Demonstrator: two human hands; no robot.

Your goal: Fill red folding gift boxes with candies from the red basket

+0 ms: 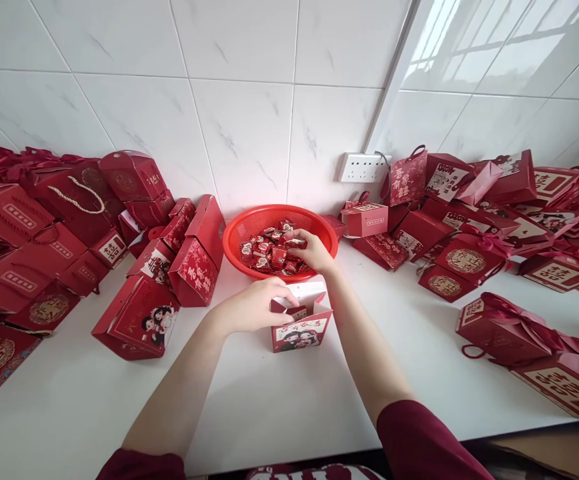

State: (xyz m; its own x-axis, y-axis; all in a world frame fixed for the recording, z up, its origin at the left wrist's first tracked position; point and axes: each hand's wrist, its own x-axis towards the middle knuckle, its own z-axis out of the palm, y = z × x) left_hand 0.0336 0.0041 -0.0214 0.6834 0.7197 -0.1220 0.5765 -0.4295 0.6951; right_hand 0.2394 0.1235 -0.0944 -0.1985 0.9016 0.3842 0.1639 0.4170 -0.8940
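Observation:
An open red gift box [302, 335] with a cartoon couple on its front stands on the white table, with small dark red pieces inside. My left hand [257, 305] is at the box's left upper edge, fingers curled round the opening and closed on it. Behind the box is a red plastic basket [322, 230] holding several red wrapped candies [278, 256]. My right hand [312, 250] reaches over the basket's right side, its fingertips bent together down at the candies; whatever they pinch is too small to make out.
Red gift boxes [134, 317] stand left of the basket, with a large pile [19, 220] beyond them. More boxes [464, 260] are heaped on the right. A power strip [363, 168] is on the tiled wall behind the white table [249, 413].

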